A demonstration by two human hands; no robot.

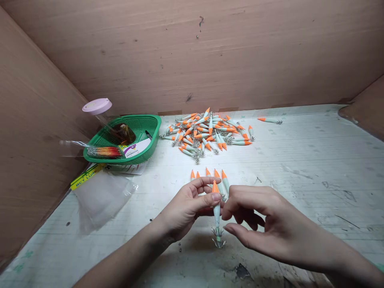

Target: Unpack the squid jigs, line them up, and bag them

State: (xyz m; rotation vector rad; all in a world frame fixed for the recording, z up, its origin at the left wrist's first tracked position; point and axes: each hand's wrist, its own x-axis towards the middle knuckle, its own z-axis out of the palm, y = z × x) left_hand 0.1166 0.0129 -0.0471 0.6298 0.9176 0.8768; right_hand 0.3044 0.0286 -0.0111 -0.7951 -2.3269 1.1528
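Note:
My left hand (192, 202) pinches a squid jig (216, 212) between thumb and fingers. The jig hangs upright, its orange tip at the top and its crown of metal hooks at the bottom; the body is pale green. Just right of it is my right hand (258, 216), fingers curled and the thumb apart from them, with nothing seen between them. Behind my hands several more squid jigs (225, 180) lie in a row, orange tips pointing away from me; my fingers partly hide them.
A large pile of squid jigs (207, 132) lies at the back, with a single jig (270, 120) off to its right. At left stands a green basket (156, 128) holding a pink-lidded bottle (97, 106) and packaged lures (105, 151). Clear plastic bags (102, 196) lie before it. Wooden panels (240, 52) enclose the table.

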